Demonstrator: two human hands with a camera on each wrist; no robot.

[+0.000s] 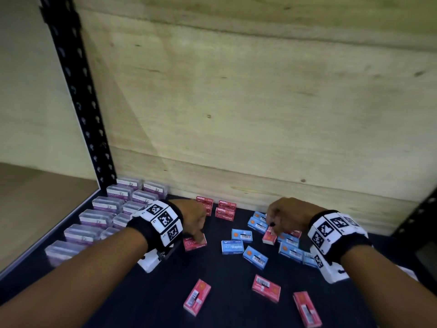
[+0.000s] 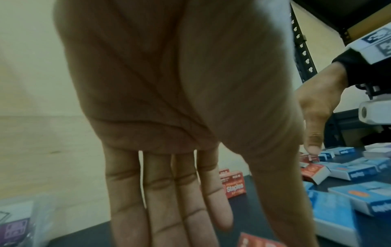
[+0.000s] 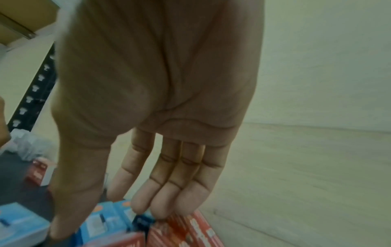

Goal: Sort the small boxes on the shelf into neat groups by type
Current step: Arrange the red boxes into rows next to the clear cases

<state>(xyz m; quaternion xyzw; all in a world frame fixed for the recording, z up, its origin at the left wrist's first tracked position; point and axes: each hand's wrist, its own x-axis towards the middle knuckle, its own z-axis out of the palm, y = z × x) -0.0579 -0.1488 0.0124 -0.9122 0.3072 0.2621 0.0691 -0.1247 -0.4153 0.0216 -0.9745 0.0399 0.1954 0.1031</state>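
both hands down on red staple boxes amid a half-sorted shelf

the scene is framed by a pale wooden back panel (image 1: 260, 102) and a dark shelf surface (image 1: 227, 280), with a black perforated upright (image 1: 78, 98) at the left. along the left side, clear-wrapped purple boxes (image 1: 94, 218) are lined up in two neat rows running back to the corner. against the back panel, red staple boxes (image 1: 224, 210) are gathered in small stacks. blue staple boxes (image 1: 255, 258) are scattered loosely over the middle and right, and three more red boxes (image 1: 266, 288) lie apart near the front edge.

the left hand (image 1: 191, 217) is lowered onto a single red box (image 1: 195, 242), its fingers seen straight and close together in the left wrist view; whether the box is pinched cannot be told. the right hand (image 1: 286, 215) is set over a tilted red box (image 1: 269, 236) among the blue ones, its fingers (image 3: 169, 192) straight and pressed side by side, tips seemingly touching the box top.
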